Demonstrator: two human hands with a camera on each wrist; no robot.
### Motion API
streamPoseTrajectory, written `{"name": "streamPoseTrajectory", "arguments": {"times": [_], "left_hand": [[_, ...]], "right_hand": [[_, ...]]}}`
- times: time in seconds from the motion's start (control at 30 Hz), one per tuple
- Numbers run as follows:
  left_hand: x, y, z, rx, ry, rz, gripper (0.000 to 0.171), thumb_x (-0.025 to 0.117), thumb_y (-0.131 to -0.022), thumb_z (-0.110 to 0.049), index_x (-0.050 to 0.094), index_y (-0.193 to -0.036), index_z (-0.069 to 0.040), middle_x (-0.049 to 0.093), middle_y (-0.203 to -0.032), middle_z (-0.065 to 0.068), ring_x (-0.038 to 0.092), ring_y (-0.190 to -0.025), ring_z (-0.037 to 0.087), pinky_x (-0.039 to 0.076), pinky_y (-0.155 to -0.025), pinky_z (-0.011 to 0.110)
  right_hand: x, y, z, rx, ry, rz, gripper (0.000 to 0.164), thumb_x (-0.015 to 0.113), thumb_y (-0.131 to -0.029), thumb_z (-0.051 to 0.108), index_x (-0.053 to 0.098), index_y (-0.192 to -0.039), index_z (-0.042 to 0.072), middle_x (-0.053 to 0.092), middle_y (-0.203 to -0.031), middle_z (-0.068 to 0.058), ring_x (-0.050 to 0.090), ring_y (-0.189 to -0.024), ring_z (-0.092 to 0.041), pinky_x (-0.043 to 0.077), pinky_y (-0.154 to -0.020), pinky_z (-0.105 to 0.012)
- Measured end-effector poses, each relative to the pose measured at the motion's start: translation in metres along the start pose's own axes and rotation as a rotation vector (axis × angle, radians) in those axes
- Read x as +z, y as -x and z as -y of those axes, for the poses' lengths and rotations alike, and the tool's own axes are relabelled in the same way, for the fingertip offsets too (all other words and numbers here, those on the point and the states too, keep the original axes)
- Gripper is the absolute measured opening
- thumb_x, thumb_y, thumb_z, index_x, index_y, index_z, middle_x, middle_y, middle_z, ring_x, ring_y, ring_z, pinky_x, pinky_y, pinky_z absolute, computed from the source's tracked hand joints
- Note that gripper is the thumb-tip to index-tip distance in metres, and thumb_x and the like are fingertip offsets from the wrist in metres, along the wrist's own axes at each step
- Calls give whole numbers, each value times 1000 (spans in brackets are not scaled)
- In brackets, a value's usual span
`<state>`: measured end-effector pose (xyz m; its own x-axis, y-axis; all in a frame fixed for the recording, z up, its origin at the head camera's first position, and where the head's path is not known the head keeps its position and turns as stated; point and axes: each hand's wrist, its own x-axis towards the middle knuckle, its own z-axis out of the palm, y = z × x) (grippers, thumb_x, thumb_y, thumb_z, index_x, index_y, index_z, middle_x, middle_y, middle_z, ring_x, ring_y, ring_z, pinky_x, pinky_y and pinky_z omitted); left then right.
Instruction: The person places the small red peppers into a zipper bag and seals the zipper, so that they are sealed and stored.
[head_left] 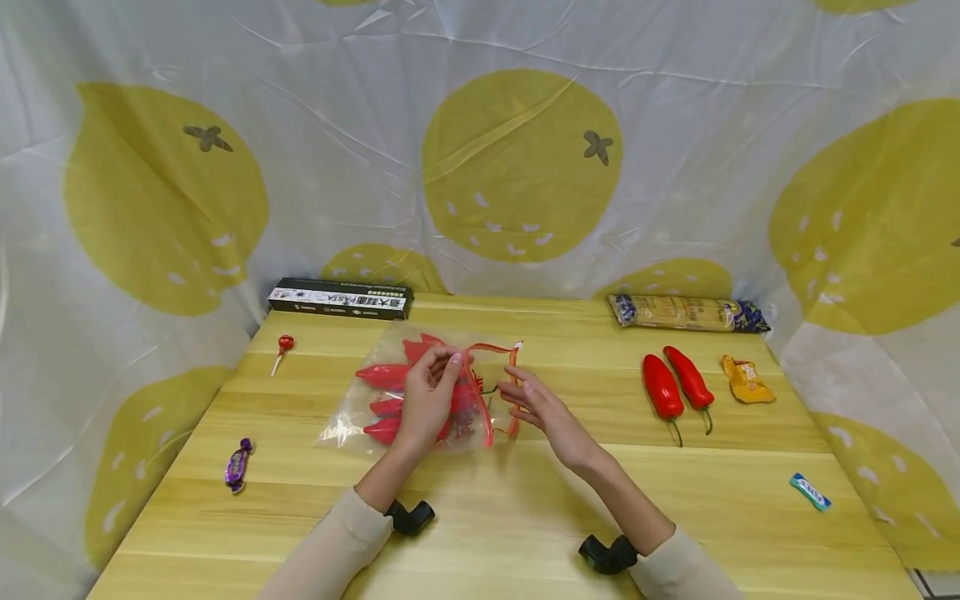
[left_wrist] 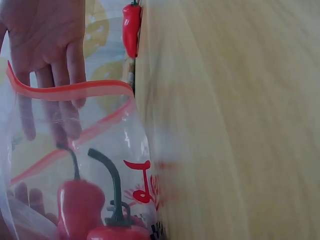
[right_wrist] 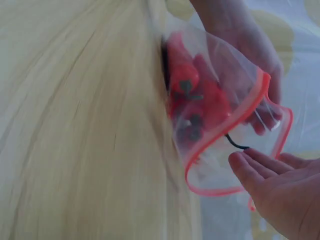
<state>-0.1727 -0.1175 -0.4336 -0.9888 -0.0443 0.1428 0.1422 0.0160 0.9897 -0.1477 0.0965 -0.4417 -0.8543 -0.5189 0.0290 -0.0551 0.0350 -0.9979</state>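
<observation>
Wooden tabletop (head_left: 536, 525): left hand (head_left: 429, 396) pinches clear bag (head_left: 360, 407); outstretched, ungripping right hand (head_left: 551, 421) at its three-o'clock rim (right_wrist: 227, 123), best spread wide.

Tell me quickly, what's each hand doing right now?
Left hand: closed, pinching the clear, red-rimmed plastic bag of red peppers.
Right hand: open, at the bag's mouth.
</observation>
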Motion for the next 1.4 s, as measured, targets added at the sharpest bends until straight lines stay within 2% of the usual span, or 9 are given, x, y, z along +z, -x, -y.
{"name": "streamPoseTrajectory", "arguments": {"times": [0.17,0.3,0.53,0.73,0.87,0.97,1.1,1.2,1.4], "left_hand": [[0,-7,16,28,13,-20,23,58,-99,-26,63,-109,-7,72,-110,8,65,-105,16,53,-90,22],[0,-9,22,37,28,-30,27,58,-97,-32,63,-109,-8,71,-111,7,65,-106,17,53,-90,22],[0,-9,19,-13,54,-23,23,59,-97,-28,63,-109,-9,71,-110,7,66,-106,21,54,-91,24],[-2,-5,0,-31,18,20,21,58,-99,-22,64,-110,-5,71,-112,10,65,-108,24,54,-90,24],[-5,-8,6,-32,-20,25,25,60,-97,-30,66,-110,-9,71,-111,6,65,-104,18,53,-89,21],[-7,-11,16,-28,-17,25,30,62,-94,-38,66,-109,-12,70,-110,5,64,-103,18,53,-89,22],[-9,-12,20,-13,-18,26,32,63,-92,-41,66,-109,-13,69,-109,5,63,-103,19,54,-88,23],[-8,-11,20,-7,-14,32,31,64,-92,-40,66,-108,-13,69,-108,5,64,-102,20,55,-87,23],[-7,-12,17,-23,-5,48,30,64,-93,-39,67,-107,-13,71,-108,4,64,-102,19,55,-87,24]], "right_hand": [[10,-9,-2,-26,-32,71,53,15,-106,47,23,-153,23,35,-155,-16,31,-145,-33,26,-116,-56],[11,-11,-3,-20,-37,64,53,16,-107,46,26,-153,21,37,-154,-16,34,-143,-33,27,-116,-56],[-16,8,-3,-31,49,-119,43,42,-105,32,42,-142,9,54,-137,-17,50,-126,-42,44,-103,-54],[-61,42,-6,18,296,-295,41,57,-98,36,50,-135,19,60,-128,-5,59,-118,-28,52,-94,-24],[-93,65,-6,79,477,-417,45,61,-94,43,53,-133,22,60,-127,-1,59,-114,-20,50,-89,-17],[-113,77,-5,112,612,-504,47,64,-92,45,54,-131,20,61,-125,-4,59,-112,-22,52,-89,-26],[-134,86,-6,160,734,-575,54,67,-89,44,54,-132,13,60,-127,-14,56,-114,-32,51,-93,-48],[-144,90,-8,210,765,-566,60,70,-88,42,53,-133,7,56,-132,-22,52,-118,-40,46,-95,-58],[-154,90,-21,305,890,-532,67,76,-84,33,49,-134,-1,52,-132,-29,50,-118,-46,46,-93,-60]]}}
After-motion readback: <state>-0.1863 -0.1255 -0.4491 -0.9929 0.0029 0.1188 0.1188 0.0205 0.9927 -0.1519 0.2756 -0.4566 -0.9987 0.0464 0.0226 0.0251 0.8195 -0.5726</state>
